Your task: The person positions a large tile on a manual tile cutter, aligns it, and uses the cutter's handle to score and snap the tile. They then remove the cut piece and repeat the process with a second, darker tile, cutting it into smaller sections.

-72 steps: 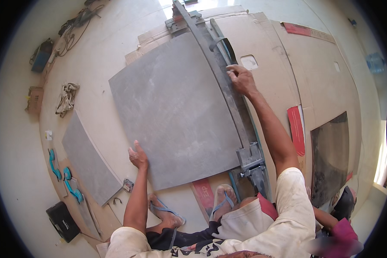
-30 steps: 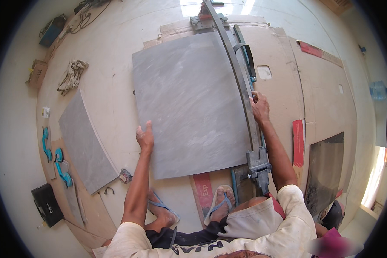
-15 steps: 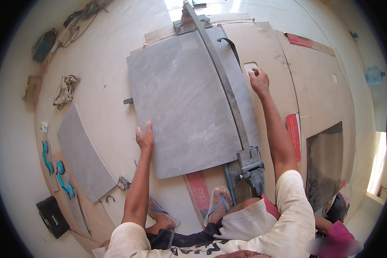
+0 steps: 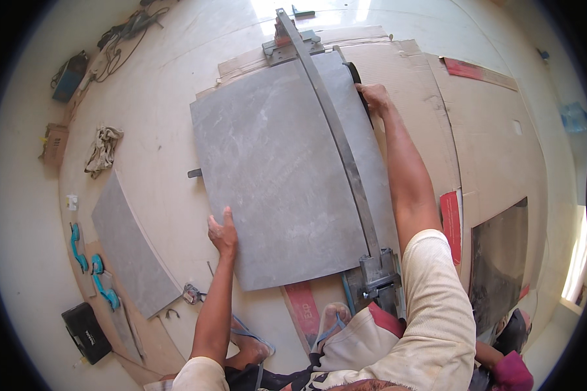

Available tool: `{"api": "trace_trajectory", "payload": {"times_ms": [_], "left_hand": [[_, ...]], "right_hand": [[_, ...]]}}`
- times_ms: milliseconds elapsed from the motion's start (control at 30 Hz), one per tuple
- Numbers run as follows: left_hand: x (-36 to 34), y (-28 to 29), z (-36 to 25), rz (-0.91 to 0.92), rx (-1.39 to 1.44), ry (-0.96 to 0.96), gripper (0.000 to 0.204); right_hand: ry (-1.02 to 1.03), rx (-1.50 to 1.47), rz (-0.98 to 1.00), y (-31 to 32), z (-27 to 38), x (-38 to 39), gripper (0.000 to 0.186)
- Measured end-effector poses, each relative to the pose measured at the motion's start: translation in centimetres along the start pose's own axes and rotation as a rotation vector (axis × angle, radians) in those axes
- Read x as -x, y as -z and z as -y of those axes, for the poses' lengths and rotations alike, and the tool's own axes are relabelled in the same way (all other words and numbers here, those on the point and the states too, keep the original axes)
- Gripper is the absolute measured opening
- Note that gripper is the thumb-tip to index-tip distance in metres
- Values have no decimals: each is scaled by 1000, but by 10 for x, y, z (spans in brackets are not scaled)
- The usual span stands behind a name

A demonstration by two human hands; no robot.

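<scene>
A large grey tile (image 4: 274, 169) lies under the long metal rail (image 4: 332, 130) of a tile cutter, extending to both sides of it. My left hand (image 4: 223, 231) grips the tile's left edge at its lower part. My right hand (image 4: 375, 96) is reached out at the upper right, fingers closed on a black curved handle (image 4: 355, 75) beside the tile's right edge. The rail's near end has a metal block (image 4: 378, 270) near my sandalled feet.
Cardboard (image 4: 489, 143) lies at right with red strips and a dark tile (image 4: 496, 254). At left are another grey tile (image 4: 130, 241), blue suction lifters (image 4: 104, 280), crumpled cloth (image 4: 102, 150), a black case (image 4: 87, 332) and cabled tools (image 4: 120, 36). Another person (image 4: 509, 365) is at lower right.
The big tile has shifted right beneath the rail. My right hand has moved from beside the rail out to the right, then forward onto the black handle. My left hand stays at the left edge.
</scene>
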State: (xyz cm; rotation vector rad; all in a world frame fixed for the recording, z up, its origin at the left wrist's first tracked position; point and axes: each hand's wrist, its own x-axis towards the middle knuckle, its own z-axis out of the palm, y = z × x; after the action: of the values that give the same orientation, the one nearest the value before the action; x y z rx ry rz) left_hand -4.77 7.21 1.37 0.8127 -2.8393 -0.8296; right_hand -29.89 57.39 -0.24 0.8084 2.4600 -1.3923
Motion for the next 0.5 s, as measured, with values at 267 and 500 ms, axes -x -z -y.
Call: {"api": "trace_trajectory", "payload": {"times_ms": [267, 500], "left_hand": [[-1, 1, 3, 0, -62, 4, 81], [0, 11, 8, 4, -92, 16, 78]], "right_hand": [[662, 966, 56, -4, -3, -30, 32], [-175, 237, -317, 25, -35, 5, 58]]}}
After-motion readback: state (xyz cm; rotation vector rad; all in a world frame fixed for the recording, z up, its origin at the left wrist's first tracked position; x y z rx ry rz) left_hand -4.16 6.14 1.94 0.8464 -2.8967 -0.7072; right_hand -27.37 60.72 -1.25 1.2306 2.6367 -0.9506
